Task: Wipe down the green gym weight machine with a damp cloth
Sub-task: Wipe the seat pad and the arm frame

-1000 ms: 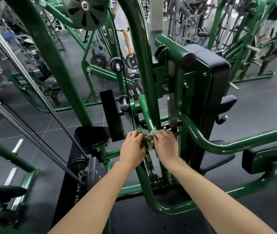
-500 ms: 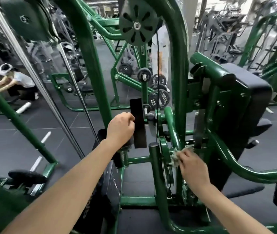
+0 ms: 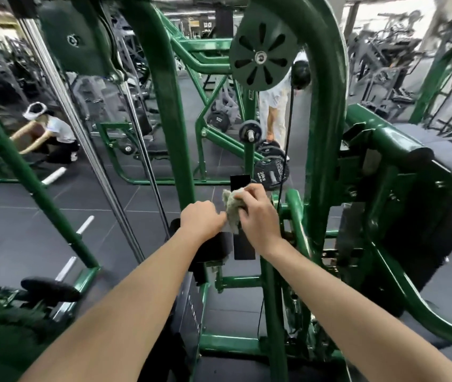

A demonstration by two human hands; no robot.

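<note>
The green weight machine [image 3: 175, 128] fills the view, with thick green uprights, a dark pulley wheel [image 3: 260, 57] overhead and a black padded seat back [image 3: 439, 161] on the right. My right hand [image 3: 259, 216] grips a crumpled grey-green cloth [image 3: 231, 208] in front of a black plate between the uprights. My left hand [image 3: 201, 220] is curled beside it, knuckles up, its fingertips at the cloth's lower edge. Whether the left fingers pinch the cloth is hidden.
Chrome guide rods [image 3: 81, 128] slant down on the left. Black weight plates [image 3: 270, 169] hang on a rack behind. One person [image 3: 51, 133] crouches at far left and another [image 3: 277, 106] stands behind the machine. More gym machines crowd the background on dark floor tiles.
My right hand lifted the cloth up and left from the lower frame to the black plate. My left hand came down beside it. The view rose and shifted.
</note>
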